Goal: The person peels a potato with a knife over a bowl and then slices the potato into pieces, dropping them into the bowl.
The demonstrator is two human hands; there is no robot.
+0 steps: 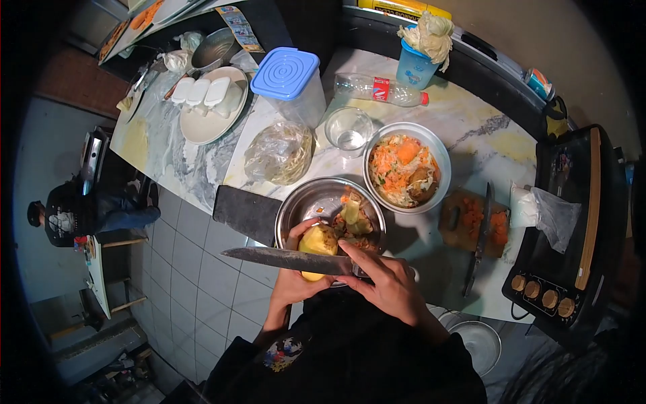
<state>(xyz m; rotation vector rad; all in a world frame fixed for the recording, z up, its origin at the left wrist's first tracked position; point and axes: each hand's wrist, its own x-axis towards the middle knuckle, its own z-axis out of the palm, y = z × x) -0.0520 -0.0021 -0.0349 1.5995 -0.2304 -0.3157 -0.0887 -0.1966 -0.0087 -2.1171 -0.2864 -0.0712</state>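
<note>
My left hand [296, 286] is wrapped round a mostly peeled yellow potato [317, 241], which has a brown patch of skin at its upper right. In my right hand [387, 279] is a large kitchen knife [289, 258], its wide dark blade lying across the potato and pointing left. The right fingers cover most of the handle, and the index finger reaches toward the potato. Just beyond both hands sits a steel bowl [285, 210] with peelings [352, 215] inside. A second metal bowl [442, 175], to its upper right, holds orange shreds and a brown-skinned piece.
Right of the bowls, a second knife [483, 229] lies over a cutting board [452, 240] with chopped orange pieces. A black toaster oven [548, 269] stands at the right. Behind are a glass [348, 128], plastic bottle [363, 87] and blue-lidded container [286, 74]. Another person [74, 215] stands far left.
</note>
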